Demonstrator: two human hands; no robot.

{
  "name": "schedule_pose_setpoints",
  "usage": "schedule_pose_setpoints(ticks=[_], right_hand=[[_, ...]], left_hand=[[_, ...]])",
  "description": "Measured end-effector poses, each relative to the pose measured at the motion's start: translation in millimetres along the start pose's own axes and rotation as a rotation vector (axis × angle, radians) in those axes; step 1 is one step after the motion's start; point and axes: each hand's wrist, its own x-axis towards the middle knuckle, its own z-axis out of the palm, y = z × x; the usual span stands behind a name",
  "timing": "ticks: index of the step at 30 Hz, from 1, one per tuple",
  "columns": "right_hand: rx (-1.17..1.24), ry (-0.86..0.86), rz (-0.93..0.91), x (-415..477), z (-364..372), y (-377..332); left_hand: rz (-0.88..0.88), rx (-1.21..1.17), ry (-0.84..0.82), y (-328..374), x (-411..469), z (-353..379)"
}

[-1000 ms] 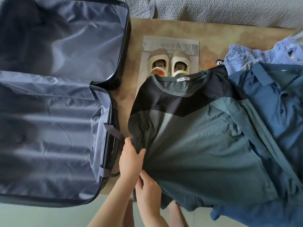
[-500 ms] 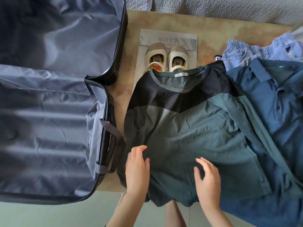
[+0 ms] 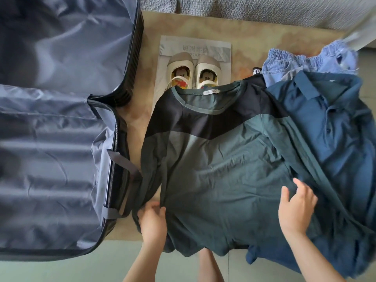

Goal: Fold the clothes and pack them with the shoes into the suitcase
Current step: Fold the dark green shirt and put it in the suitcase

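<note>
A dark green T-shirt (image 3: 219, 171) with a black yoke lies face up on the tan table (image 3: 246, 33), its hem hanging over the near edge. My left hand (image 3: 152, 219) grips the shirt's left side near the sleeve with curled fingers. Spread and relaxed, my right hand (image 3: 297, 208) rests on the shirt's right side. A navy polo shirt (image 3: 337, 127) lies partly under the T-shirt at the right, with light blue denim shorts (image 3: 295, 62) behind it. A pair of cream shoes (image 3: 193, 68) stands behind the collar. The open suitcase (image 3: 50, 143) lies at the left, holding nothing.
The shoes stand on a grey printed bag (image 3: 195, 44). A grey sofa (image 3: 254, 7) runs along the far edge of the table. Green floor (image 3: 61, 269) shows below the suitcase and table. The suitcase's zip edge (image 3: 116, 139) lies close to the T-shirt's left sleeve.
My hands have spread apart. The left slid to the shirt's left edge and curled onto it; the right swept across to the right side. The shirt lies smoother.
</note>
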Motion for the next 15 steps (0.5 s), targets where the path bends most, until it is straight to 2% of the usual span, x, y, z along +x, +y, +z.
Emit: schedule_pose_setpoints(ticks=[3, 6, 10, 15], right_hand=[[-0.105, -0.02, 0.076, 11, -9, 15], [-0.106, -0.059, 0.127, 9, -15, 24], [-0.106, -0.083, 0.06, -10, -24, 20], [0.012, -0.241, 0.159, -39, -39, 9]], left_hand=[[0.002, 0.005, -0.028, -5, 1, -1], [0.011, -0.03, -0.062, 0, -3, -1], [0.054, -0.151, 0.047, 13, -21, -2], [0.108, -0.094, 0.104, 16, -44, -11]])
